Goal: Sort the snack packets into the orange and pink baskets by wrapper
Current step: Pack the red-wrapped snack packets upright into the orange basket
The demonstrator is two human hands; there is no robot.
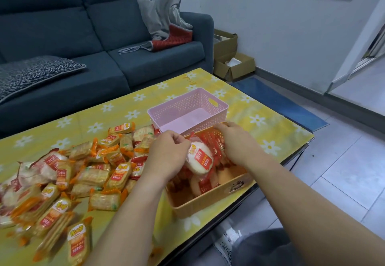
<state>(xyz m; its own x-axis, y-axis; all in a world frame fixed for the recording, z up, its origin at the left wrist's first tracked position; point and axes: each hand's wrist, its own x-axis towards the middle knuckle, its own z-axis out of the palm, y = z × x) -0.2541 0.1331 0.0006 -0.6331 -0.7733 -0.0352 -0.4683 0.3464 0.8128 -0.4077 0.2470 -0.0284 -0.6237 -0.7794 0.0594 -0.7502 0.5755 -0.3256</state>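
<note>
Tablecloth (125,107), orange basket (208,199): L hand (166,151) pinch on round packet (200,159), R hand (235,143) grip on red packets (216,140)

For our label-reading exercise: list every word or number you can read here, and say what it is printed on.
"151亿": red label on the round packet over the orange basket.
"151亿": red label on an orange-edged packet.
Yellow packet logos and the tablecloth script: too blurred to read.
</note>
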